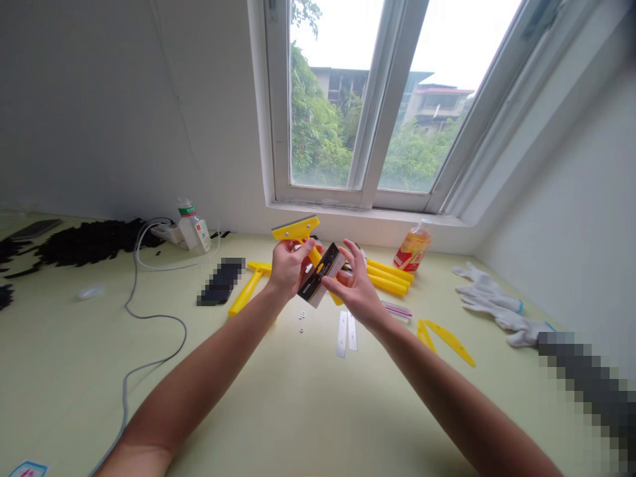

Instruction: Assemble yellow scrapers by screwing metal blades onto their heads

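My left hand (289, 270) is closed around the neck of a yellow scraper (298, 229), its wide head with a dark blade edge pointing up and away. A black and white printed card (320, 278) lies against the scraper's handle, pinched by my right hand (354, 278) between thumb and fingers. The handle's lower end shows behind the card. Below the hands, several small metal nuts (301, 317) and two flat metal plates with holes (342, 334) lie on the table. Another yellow scraper (246, 288) lies left of my left hand.
Yellow handles (390, 278), a clear packet (397, 311) and yellow blade-shaped pieces (450, 341) lie to the right, with white gloves (489, 295) beyond. An orange bottle (413, 246) stands by the window. Leftward are a dark phone (222, 281), a white bottle (195, 228) and a grey cable (130, 308).
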Demonstrator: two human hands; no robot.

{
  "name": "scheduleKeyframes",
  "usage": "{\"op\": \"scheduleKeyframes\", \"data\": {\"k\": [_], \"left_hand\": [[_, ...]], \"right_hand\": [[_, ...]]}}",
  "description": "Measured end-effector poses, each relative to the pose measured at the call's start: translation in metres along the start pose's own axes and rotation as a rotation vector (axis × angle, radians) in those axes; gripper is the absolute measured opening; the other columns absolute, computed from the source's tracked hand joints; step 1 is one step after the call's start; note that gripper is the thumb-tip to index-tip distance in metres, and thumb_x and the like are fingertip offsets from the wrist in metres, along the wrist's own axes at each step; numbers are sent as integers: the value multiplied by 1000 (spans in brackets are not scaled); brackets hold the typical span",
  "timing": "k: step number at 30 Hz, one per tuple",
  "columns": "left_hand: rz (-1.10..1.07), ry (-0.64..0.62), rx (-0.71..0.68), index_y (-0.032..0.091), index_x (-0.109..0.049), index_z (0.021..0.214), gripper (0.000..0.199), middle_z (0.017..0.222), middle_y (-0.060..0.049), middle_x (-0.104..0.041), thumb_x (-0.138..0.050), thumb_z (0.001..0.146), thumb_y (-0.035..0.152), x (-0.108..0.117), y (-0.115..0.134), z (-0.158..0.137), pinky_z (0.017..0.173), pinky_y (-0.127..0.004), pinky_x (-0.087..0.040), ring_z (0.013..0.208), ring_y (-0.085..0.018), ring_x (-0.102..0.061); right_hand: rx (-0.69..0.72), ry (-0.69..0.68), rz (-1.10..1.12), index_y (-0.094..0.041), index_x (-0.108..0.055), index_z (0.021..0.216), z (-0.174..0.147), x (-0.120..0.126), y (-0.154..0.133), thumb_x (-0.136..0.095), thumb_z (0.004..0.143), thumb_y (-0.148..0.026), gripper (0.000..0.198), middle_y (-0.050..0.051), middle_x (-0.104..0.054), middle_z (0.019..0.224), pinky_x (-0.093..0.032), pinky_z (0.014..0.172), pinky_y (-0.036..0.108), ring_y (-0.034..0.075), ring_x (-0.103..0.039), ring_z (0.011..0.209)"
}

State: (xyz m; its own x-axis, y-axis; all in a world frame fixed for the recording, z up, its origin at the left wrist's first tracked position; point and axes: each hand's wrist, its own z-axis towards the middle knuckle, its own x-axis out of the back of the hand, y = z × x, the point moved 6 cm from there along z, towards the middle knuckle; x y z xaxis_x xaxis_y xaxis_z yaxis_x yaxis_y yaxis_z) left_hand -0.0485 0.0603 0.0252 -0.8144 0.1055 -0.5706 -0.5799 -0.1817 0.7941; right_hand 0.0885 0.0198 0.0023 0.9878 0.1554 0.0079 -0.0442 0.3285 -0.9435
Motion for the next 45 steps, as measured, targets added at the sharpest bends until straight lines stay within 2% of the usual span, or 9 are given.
{"op": "scheduleKeyframes", "data": {"k": [4, 8, 12, 23, 28, 34, 38, 42, 45], "left_hand": [[4, -73, 21, 16, -59, 85, 40, 76, 0, -65, -86, 60, 34, -6, 2, -3, 74, -33, -56, 76, -19, -69], [59, -146, 3, 17, -62, 88, 36, 84, -3, -68, -83, 65, 34, -10, 4, -7, 72, -32, -56, 77, -19, -69], [243, -141, -83, 15, -67, 84, 32, 82, -5, -70, -84, 64, 34, -7, 12, -3, 72, -29, -54, 77, -18, -68], [108, -235, 45, 22, -50, 133, 76, 117, -13, -66, -84, 65, 28, -12, 11, -6, 83, -37, -57, 101, -26, -67], [81, -328, 89, 21, -52, 131, 58, 124, -13, -61, -67, 81, 46, -16, 21, -8, 79, -35, -55, 104, -26, -64], [305, -524, 31, 22, -52, 131, 51, 114, -9, -65, -64, 85, 40, -24, 22, -15, 89, -35, -49, 104, -23, -62], [543, -599, 90, 19, -62, 118, 43, 111, -10, -67, -64, 84, 44, -28, 15, -22, 73, -29, -51, 96, -22, -64], [703, -533, 37, 14, -69, 98, 34, 90, -7, -69, -67, 81, 43, -26, 12, -21, 59, -24, -49, 76, -18, -64], [673, -378, -47, 13, -70, 91, 29, 85, -6, -69, -69, 79, 40, -14, 10, -7, 58, -22, -48, 72, -15, -63]], "right_hand": [[-157, -125, 113, -31, -26, 145, 6, 6, 5, -81, 70, -39, 94, 9, -64, 123, -52, 95, 48, 26, -68, 101], [-174, -238, 116, -24, -55, 125, 7, 7, 8, -78, 75, -40, 58, 6, -69, 114, -49, 97, 45, 26, -64, 108], [-97, -158, 195, -23, -60, 109, 9, 9, 9, -79, 73, -38, 43, 2, -70, 100, -51, 90, 37, 21, -66, 95], [-37, 101, 336, -25, -55, 106, 9, 20, -3, -80, 71, -40, 46, -1, -69, 93, -55, 73, 31, 18, -66, 80], [-7, 105, 430, -28, -51, 112, 9, 21, -10, -81, 71, -34, 51, -2, -68, 94, -55, 69, 29, 16, -65, 76], [14, 193, 425, -30, -50, 117, 11, 26, -9, -83, 67, -33, 60, -4, -66, 93, -53, 77, 29, 15, -64, 82], [9, 238, 292, -30, -48, 121, 11, 31, -7, -81, 70, -39, 62, -2, -65, 95, -54, 74, 30, 17, -64, 82], [-55, 149, 127, -31, -39, 131, 9, 32, -14, -75, 75, -47, 68, -2, -63, 83, -53, 60, 31, 16, -62, 66], [-118, -20, -74, -32, -21, 145, 9, 35, -15, -70, 80, -48, 83, 0, -64, 90, -55, 67, 35, 19, -66, 72]]}}
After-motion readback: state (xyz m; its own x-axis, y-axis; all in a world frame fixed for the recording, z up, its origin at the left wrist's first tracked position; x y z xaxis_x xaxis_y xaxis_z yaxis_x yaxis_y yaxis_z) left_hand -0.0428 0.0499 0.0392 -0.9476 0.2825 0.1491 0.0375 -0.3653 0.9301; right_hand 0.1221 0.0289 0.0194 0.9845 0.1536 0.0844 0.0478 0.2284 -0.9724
